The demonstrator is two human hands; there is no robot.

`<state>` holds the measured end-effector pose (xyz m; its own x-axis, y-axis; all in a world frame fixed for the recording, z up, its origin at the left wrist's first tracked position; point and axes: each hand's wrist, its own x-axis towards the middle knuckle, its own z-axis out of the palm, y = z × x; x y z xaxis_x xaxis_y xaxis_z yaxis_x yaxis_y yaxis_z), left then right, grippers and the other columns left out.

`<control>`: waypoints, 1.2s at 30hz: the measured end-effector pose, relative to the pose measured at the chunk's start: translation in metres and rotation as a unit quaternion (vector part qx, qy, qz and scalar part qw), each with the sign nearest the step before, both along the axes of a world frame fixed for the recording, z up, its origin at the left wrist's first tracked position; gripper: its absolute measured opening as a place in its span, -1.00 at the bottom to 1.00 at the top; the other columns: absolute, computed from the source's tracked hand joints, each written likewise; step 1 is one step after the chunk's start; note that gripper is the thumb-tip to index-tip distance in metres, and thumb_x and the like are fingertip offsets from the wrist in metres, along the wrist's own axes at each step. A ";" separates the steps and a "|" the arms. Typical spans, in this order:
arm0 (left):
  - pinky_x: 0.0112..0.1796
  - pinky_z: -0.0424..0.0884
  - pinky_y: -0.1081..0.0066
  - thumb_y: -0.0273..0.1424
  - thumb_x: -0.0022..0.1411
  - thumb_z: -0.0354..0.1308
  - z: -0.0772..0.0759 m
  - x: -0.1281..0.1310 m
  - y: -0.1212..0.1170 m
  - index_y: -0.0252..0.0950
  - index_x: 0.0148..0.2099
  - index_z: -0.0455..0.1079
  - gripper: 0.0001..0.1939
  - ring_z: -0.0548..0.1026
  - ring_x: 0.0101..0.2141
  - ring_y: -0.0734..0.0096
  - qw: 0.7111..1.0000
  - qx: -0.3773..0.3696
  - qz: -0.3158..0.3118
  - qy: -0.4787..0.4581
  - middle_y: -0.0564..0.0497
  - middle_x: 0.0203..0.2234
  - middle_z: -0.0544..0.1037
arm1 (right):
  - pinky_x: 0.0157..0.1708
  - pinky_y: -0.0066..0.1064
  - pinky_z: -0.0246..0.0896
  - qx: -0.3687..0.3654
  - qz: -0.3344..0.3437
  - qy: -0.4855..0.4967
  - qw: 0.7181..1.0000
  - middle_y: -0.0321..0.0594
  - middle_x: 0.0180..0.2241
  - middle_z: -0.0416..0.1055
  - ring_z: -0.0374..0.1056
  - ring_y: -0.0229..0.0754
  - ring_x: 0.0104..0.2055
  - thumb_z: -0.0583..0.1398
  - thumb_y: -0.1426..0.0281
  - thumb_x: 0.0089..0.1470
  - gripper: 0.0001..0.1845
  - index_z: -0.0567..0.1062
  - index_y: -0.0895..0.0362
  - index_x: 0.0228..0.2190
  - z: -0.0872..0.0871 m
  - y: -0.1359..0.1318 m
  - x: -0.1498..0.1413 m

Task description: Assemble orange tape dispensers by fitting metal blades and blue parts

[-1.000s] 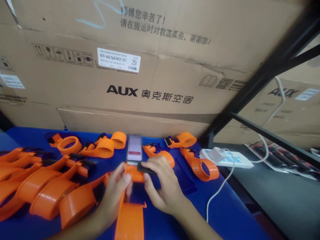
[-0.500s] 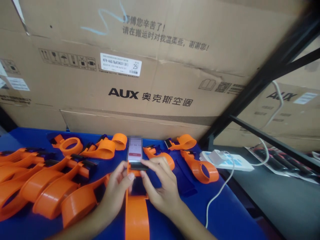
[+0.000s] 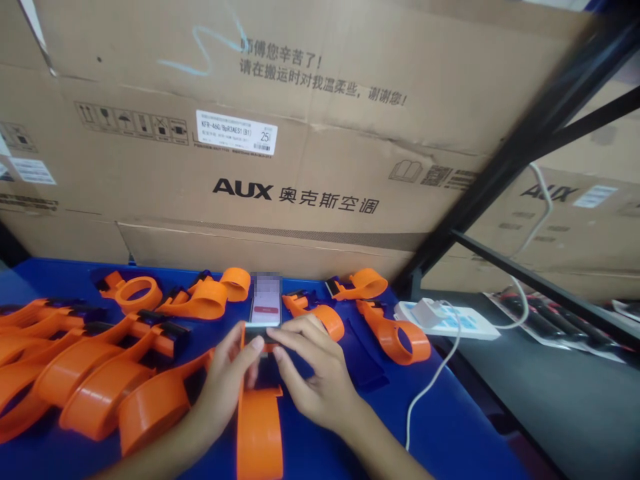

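Note:
In the middle of the head view, an orange tape dispenser (image 3: 260,427) is held upright, its round end toward me and its black-edged head away from me. My left hand (image 3: 233,363) grips the head's left side, thumb on top. At the right side of the head, the thumb and fingertips of my right hand (image 3: 313,370) close on the black strip (image 3: 257,335). Part of the strip is hidden by my fingers. Just beyond the dispenser stands a phone (image 3: 266,303) with a lit screen.
Several more orange tape dispensers (image 3: 107,400) lie at the left on the blue table (image 3: 450,427), with others along the back. A white power strip (image 3: 447,320) with a plugged-in charger and cable sits at the right. Large cardboard boxes (image 3: 300,233) and a black metal frame (image 3: 480,180) stand behind.
The held dispenser has shifted slightly left in view and its black strip is more covered by my fingers. Both hands keep their hold. The whole view has moved a little.

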<state>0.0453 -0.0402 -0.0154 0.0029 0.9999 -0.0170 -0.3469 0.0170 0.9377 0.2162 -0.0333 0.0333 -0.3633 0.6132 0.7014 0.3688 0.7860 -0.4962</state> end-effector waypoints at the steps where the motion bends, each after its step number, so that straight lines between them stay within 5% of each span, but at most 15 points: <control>1: -0.58 0.18 0.53 -0.13 0.22 0.30 0.001 0.000 0.000 -0.23 -0.32 0.34 -0.69 0.22 -0.67 0.56 1.000 -0.009 0.005 -0.007 0.20 -0.67 0.35 | -0.10 -0.15 0.43 0.003 0.010 -0.006 1.000 -0.18 -0.15 0.56 0.48 -0.09 -0.15 0.20 0.49 0.24 -0.63 0.54 -0.03 0.04 0.002 0.001 0.003; 3: -0.59 0.18 0.53 -0.11 0.23 0.29 0.003 -0.001 0.001 -0.24 -0.34 0.34 -0.67 0.22 -0.69 0.55 0.999 -0.031 0.007 -0.020 0.18 -0.70 0.36 | -0.04 -0.13 0.40 0.013 -0.018 -0.018 1.000 -0.17 -0.11 0.57 0.48 -0.08 -0.10 0.18 0.46 0.27 -0.64 0.51 -0.01 0.06 0.008 0.005 0.012; 5: -0.59 0.20 0.52 -0.11 0.25 0.26 0.005 -0.002 0.001 -0.25 -0.36 0.32 -0.66 0.24 -0.69 0.54 0.998 -0.053 -0.009 -0.029 0.16 -0.70 0.37 | 0.06 -0.04 0.33 0.019 -0.124 -0.054 0.991 -0.10 -0.03 0.56 0.45 0.01 0.01 0.19 0.37 0.28 -0.63 0.47 0.04 0.11 0.011 0.013 0.025; 9: -0.57 0.22 0.52 -0.10 0.28 0.21 0.006 -0.003 -0.001 -0.24 -0.38 0.27 -0.64 0.25 -0.67 0.53 0.997 -0.066 -0.038 -0.019 0.14 -0.69 0.39 | 0.09 0.15 0.23 -0.050 -0.293 -0.239 0.925 0.07 0.06 0.50 0.37 0.28 0.13 0.23 0.12 0.23 -0.43 0.44 0.13 0.18 0.010 0.030 0.049; 12: -0.56 0.20 0.52 -0.09 0.29 0.22 0.006 -0.002 -0.003 -0.23 -0.35 0.25 -0.64 0.23 -0.66 0.54 0.998 -0.055 -0.030 -0.004 0.15 -0.67 0.39 | -0.02 -0.01 0.32 -0.130 -0.293 -0.311 0.895 0.02 -0.04 0.56 0.48 0.20 0.02 0.12 0.14 0.32 -0.56 0.53 0.09 0.07 0.006 0.034 0.053; 17: -0.55 0.18 0.53 -0.10 0.30 0.21 0.008 0.001 -0.006 -0.22 -0.35 0.22 -0.64 0.22 -0.66 0.54 0.999 -0.038 -0.026 0.011 0.18 -0.69 0.35 | -0.08 -0.24 0.33 -0.192 -0.255 -0.240 0.917 -0.13 -0.11 0.62 0.52 0.04 -0.01 -0.09 0.07 0.44 -0.46 0.59 0.03 -0.05 0.009 0.035 0.053; 20: -0.57 0.14 0.53 -0.13 0.30 0.21 0.009 0.002 -0.008 -0.21 -0.32 0.24 -0.68 0.21 -0.68 0.55 0.999 -0.033 -0.026 0.014 0.19 -0.70 0.34 | -0.11 -0.28 0.33 -0.196 -0.311 -0.199 0.908 -0.11 -0.16 0.63 0.53 -0.01 -0.07 -0.21 0.13 0.47 -0.37 0.58 0.07 -0.03 0.007 0.048 0.068; 25: -0.55 0.18 0.53 -0.10 0.32 0.16 0.009 0.002 -0.008 -0.23 -0.34 0.28 -0.67 0.23 -0.67 0.54 0.999 -0.043 -0.027 0.006 0.15 -0.70 0.36 | 0.08 -0.21 0.24 -0.179 -0.356 -0.230 0.888 -0.02 0.06 0.54 0.42 0.07 0.11 -0.01 0.23 0.41 -0.55 0.49 0.14 0.12 -0.014 0.076 0.093; 36: -0.57 0.20 0.51 -0.05 0.29 0.20 0.005 -0.002 -0.003 -0.23 -0.38 0.27 -0.61 0.24 -0.67 0.53 0.998 -0.061 -0.027 -0.015 0.15 -0.69 0.35 | 0.04 -0.21 0.20 -0.178 -0.349 -0.323 0.862 0.00 -0.01 0.53 0.39 0.08 0.01 0.21 0.31 0.24 -0.69 0.61 0.14 -0.04 -0.042 0.090 0.095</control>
